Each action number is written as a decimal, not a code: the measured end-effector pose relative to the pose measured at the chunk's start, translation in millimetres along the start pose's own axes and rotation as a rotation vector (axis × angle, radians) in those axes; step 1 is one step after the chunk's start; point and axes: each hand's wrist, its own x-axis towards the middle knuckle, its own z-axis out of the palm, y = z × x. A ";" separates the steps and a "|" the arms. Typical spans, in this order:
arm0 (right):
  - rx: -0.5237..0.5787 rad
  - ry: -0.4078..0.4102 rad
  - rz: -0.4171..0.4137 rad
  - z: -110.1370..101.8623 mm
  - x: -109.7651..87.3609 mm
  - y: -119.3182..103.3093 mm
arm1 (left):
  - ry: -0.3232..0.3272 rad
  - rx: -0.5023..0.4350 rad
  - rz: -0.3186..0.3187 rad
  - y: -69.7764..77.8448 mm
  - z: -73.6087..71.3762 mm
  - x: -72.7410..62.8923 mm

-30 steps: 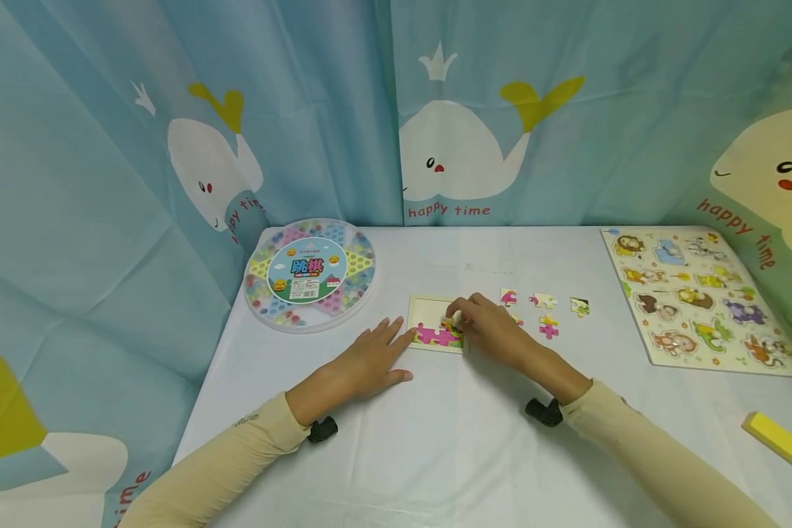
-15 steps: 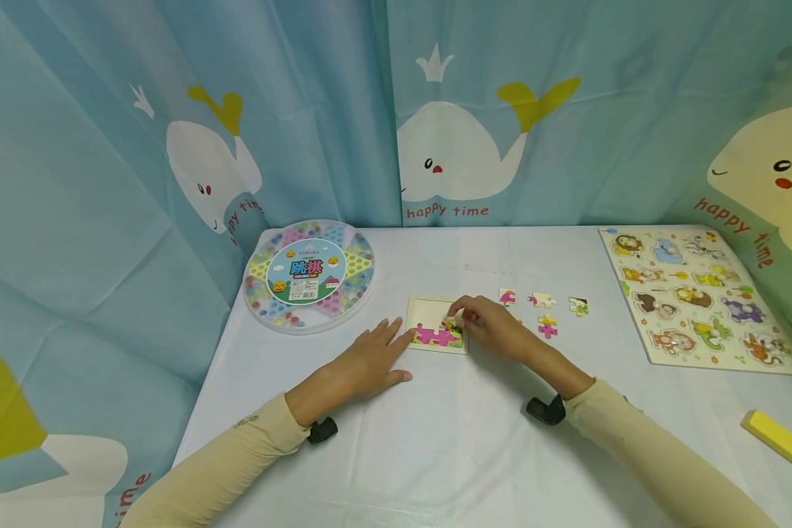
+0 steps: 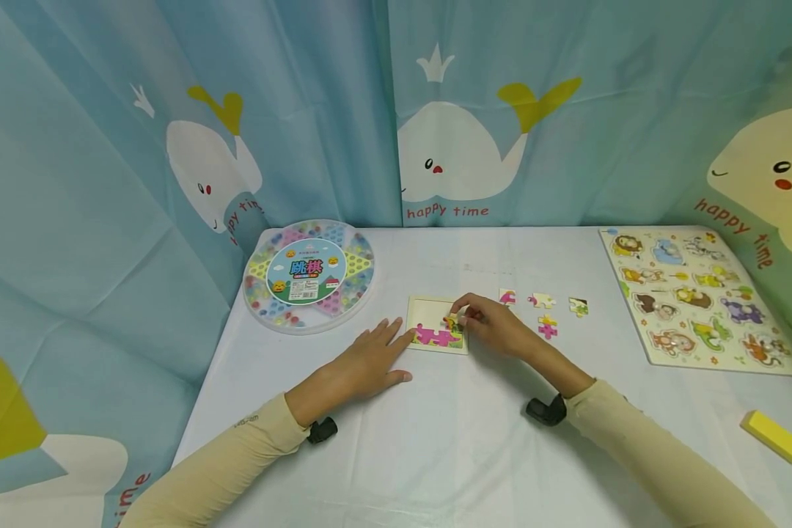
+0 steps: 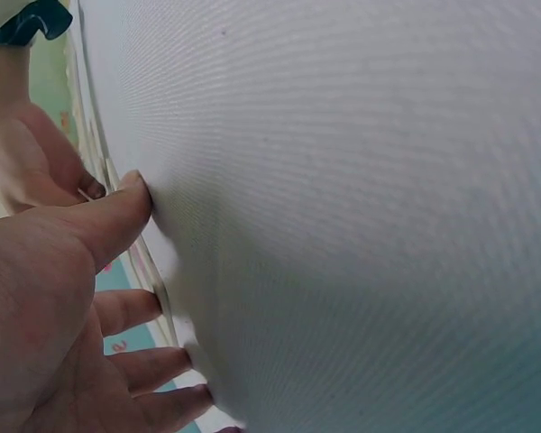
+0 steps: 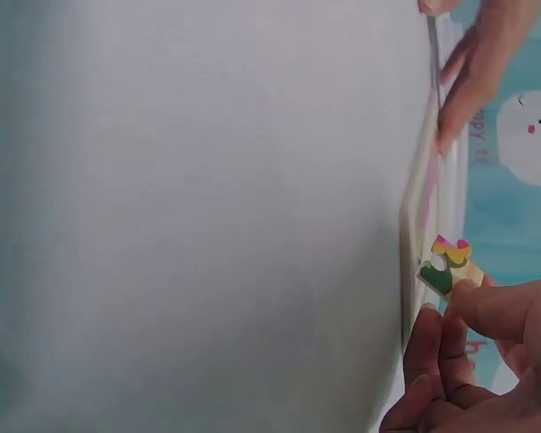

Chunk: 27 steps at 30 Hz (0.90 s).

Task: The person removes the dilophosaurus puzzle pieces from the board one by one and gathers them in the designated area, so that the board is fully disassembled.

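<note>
puzzle piece [image 5: 453,260] | pink, yellow, dark-green print | notched edge | tilted

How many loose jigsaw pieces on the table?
4 visible: pink piece beyond the right hand, white piece rightward, green piece rightmost, yellow-pink piece nearest; hand may hide more.

Room between sleeves [image 3: 237,447], puzzle pieces [image 3: 548,331] crowding right grip [image 3: 495,326]

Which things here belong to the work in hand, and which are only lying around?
Likely in use:
puzzle tray, left hand at its edge
puzzle piece pinched by right hand
pieces in tray
loose pieces

Apparently lying about:
round game box
animal board
yellow block
</note>
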 end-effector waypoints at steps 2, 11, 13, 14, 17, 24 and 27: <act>0.006 0.008 0.018 -4.4 -0.2 1.2 | 0.002 -0.003 0.002 0.2 -0.1 -0.4; -0.006 0.064 0.113 -53.8 -9.4 6.2 | 0.013 -0.009 0.002 0.4 0.5 -1.6; -0.032 0.077 0.136 -67.9 -15.5 8.9 | 0.013 -0.005 0.002 0.3 0.7 -1.7; -0.044 0.085 0.150 -74.7 -19.0 11.5 | 0.014 -0.005 0.002 0.2 0.7 -1.7; -0.071 0.109 0.183 -93.9 -31.6 23.5 | 0.012 0.000 0.003 -0.2 1.1 -1.3; -0.072 0.156 0.232 -132.8 -66.3 66.0 | 0.007 -0.002 0.000 0.4 0.6 -1.3; -0.073 0.111 0.252 -146.2 -80.0 81.1 | 0.009 0.001 0.001 0.6 0.4 -1.6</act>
